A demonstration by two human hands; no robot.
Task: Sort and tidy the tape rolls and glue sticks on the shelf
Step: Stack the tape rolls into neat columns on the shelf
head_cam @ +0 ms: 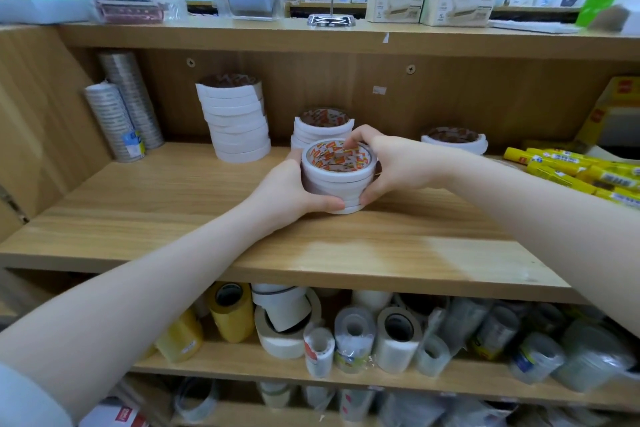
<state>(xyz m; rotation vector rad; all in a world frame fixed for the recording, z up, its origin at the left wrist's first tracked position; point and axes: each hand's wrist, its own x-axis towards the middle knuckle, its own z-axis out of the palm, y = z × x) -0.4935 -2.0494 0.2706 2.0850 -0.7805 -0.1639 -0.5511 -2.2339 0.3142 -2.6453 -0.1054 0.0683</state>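
Both forearms reaching in from 6 o'clock. Left hand [289, 189] and right hand [394, 168] curled round short stack of white tape rolls [337, 180] at shelf [207, 218] centre, base on the board. Done: tall stack [237, 121] at 11 o'clock, two low stacks behind. Left: glue sticks [568, 170] loose at 3 o'clock; lower-shelf rolls [346, 333] jumbled. Roughly midway, by judgement.
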